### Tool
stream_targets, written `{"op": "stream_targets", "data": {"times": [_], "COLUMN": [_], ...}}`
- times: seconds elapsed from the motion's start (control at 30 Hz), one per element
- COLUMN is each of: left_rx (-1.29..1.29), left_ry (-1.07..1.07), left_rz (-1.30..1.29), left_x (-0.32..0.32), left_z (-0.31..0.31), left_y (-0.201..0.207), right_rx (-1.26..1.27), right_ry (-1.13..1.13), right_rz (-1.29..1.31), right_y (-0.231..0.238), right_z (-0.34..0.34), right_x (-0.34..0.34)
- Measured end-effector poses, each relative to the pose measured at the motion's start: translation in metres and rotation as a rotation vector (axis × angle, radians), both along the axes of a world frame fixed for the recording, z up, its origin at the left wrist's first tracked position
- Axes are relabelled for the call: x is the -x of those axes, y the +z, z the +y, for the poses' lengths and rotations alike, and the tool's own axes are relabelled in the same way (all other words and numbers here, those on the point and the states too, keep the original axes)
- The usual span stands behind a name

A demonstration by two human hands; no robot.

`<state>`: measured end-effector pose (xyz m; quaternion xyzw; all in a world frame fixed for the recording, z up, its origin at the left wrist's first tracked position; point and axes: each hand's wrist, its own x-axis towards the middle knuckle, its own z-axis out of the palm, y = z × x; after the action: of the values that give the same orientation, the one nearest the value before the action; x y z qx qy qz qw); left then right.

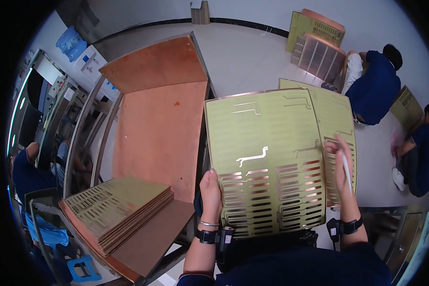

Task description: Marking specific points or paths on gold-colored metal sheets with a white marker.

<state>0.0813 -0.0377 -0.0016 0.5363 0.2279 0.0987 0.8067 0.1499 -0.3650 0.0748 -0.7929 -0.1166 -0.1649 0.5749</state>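
I hold a large yellow-green panel [267,157] with copper slots and traces up in front of me. My left hand [210,193] grips its lower left edge, thumb on the face. My right hand [341,164] rests at the panel's right edge and holds a thin white pen-like tool [347,172]. A second panel of the same kind [336,112] lies behind it, showing at the right. Both wrists wear black bands.
A stack of similar panels [117,209] lies on a wooden board at the lower left. A copper-brown board [157,128] covers the metal trolley. Two people in dark blue [376,86] sit on the floor at right by more panels [317,55]. Another person sits at far left.
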Motion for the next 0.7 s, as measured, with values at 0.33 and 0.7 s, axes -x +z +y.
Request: {"op": "stream_targets", "data": {"times": [0.33,0.7], "left_rx": [-0.285,-0.374], "left_ry": [0.007,0.05], "left_rz": [0.115,0.071], "left_x": [0.006,0.005], "left_z": [-0.005,-0.002], "left_y": [-0.007,-0.004], "right_rx": [0.438,0.558], "right_ry": [0.54,0.558], "right_rz": [-0.194,-0.385], "right_y": [-0.017,-0.021], "right_z": [0.125,0.141], "right_x": [-0.034,-0.04]}}
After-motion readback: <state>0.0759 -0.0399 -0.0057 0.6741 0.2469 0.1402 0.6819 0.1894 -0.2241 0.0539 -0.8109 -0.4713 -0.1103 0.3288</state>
